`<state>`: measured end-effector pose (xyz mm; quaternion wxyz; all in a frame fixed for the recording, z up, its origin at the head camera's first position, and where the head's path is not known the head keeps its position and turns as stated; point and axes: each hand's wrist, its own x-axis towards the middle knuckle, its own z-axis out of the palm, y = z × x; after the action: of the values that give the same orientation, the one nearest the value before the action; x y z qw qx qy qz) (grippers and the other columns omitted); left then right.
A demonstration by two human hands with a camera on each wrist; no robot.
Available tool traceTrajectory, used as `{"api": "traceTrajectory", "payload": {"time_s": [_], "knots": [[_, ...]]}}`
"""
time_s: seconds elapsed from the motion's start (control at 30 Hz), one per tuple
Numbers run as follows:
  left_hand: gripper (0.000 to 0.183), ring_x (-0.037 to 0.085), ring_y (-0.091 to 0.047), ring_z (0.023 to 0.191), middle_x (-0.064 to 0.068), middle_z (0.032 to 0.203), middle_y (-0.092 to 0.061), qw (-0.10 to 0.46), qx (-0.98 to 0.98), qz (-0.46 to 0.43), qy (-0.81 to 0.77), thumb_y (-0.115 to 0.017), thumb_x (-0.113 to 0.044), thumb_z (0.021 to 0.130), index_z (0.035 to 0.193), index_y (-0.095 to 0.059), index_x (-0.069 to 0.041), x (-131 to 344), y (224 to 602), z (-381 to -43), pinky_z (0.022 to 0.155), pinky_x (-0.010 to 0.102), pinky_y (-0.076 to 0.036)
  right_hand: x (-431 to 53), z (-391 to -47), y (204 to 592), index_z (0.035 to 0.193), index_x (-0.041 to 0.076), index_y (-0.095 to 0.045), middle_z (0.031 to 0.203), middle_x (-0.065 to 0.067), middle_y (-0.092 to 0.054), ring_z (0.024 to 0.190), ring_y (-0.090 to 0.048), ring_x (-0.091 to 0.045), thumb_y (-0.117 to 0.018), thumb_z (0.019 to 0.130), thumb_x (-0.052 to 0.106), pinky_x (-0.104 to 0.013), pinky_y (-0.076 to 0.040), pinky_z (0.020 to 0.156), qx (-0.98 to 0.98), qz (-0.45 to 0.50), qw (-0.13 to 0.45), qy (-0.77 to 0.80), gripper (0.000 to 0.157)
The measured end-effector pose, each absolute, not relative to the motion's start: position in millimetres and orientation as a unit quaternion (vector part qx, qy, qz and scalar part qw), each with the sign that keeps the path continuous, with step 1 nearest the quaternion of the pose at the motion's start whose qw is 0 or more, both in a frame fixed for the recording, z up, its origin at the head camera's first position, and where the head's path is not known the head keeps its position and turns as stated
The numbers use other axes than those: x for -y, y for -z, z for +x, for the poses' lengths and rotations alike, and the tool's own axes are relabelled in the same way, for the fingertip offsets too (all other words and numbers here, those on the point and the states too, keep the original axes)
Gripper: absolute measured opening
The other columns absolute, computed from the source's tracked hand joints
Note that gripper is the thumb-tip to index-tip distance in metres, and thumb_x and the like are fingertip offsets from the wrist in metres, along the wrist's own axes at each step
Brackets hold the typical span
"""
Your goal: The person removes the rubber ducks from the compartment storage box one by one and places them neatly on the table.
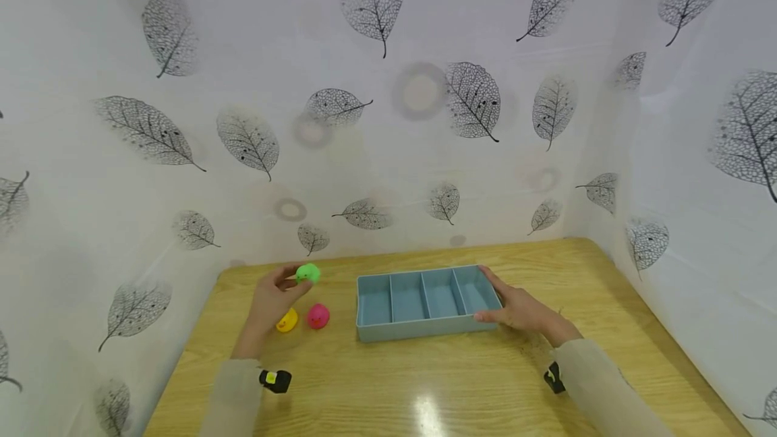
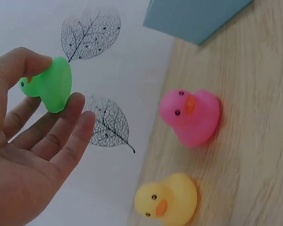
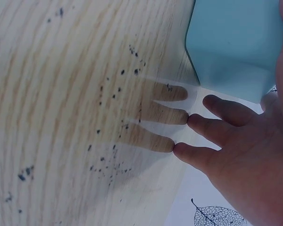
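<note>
My left hand (image 1: pixel 271 300) pinches a green rubber duck (image 1: pixel 308 274) between thumb and fingers, raised above the table. In the left wrist view the green duck (image 2: pixel 59 87) is tilted sideways, its head partly behind the thumb. Below that hand a pink rubber duck (image 1: pixel 318 316) and a yellow rubber duck (image 1: pixel 287 320) sit on the table. My right hand (image 1: pixel 523 310) holds the right end of a light blue divided tray (image 1: pixel 419 330), thumb along the front rim and index finger at the back corner. Its other fingers (image 3: pixel 205 157) stretch low beside the tray's end.
The wooden table (image 1: pixel 376 390) reaches back to a white sheet (image 1: pixel 419 174) printed with dark leaves, which also hangs at both sides. Small dark specks (image 3: pixel 136 71) show on the tabletop near my right hand. A dark band (image 1: pixel 276 381) is on the left wrist.
</note>
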<state>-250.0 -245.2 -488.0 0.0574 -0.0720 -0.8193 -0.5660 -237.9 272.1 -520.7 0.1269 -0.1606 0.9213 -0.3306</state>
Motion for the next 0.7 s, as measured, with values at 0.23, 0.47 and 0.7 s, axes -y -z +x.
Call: {"api": "traceTrajectory", "payload": {"time_s": [0.23, 0.47, 0.7], "knots": [[0.046, 0.01, -0.068, 0.103, 0.024, 0.138, -0.065, 0.068, 0.835, -0.055, 0.544, -0.077, -0.021, 0.098, 0.139, -0.064, -0.002, 264, 489, -245, 0.084, 0.021, -0.061, -272, -237, 521, 0.17, 0.03, 0.005, 0.168, -0.034, -0.023, 0.144, -0.041, -0.06, -0.073, 0.094, 0.058, -0.073, -0.04, 0.113, -0.92, -0.159, 0.132, 0.333, 0.114], [0.048, 0.001, -0.063, 0.101, 0.024, 0.136, -0.064, 0.092, 0.852, -0.028, 0.515, -0.076, -0.023, 0.099, 0.139, -0.063, 0.0, 285, 491, -237, 0.078, 0.024, -0.063, -271, -237, 520, 0.17, 0.03, 0.007, 0.168, -0.035, -0.023, 0.143, -0.043, -0.061, -0.073, 0.094, 0.059, -0.073, -0.041, 0.112, -0.917, -0.16, 0.137, 0.339, 0.114], [0.047, -0.006, -0.06, 0.096, 0.022, 0.138, -0.063, 0.106, 0.859, 0.001, 0.5, -0.075, -0.019, 0.099, 0.141, -0.062, 0.0, 308, 496, -230, 0.076, 0.016, -0.059, -272, -237, 522, 0.171, 0.031, 0.004, 0.168, -0.034, -0.023, 0.144, -0.042, -0.059, -0.074, 0.093, 0.058, -0.072, -0.04, 0.114, -0.918, -0.158, 0.134, 0.338, 0.113]]}}
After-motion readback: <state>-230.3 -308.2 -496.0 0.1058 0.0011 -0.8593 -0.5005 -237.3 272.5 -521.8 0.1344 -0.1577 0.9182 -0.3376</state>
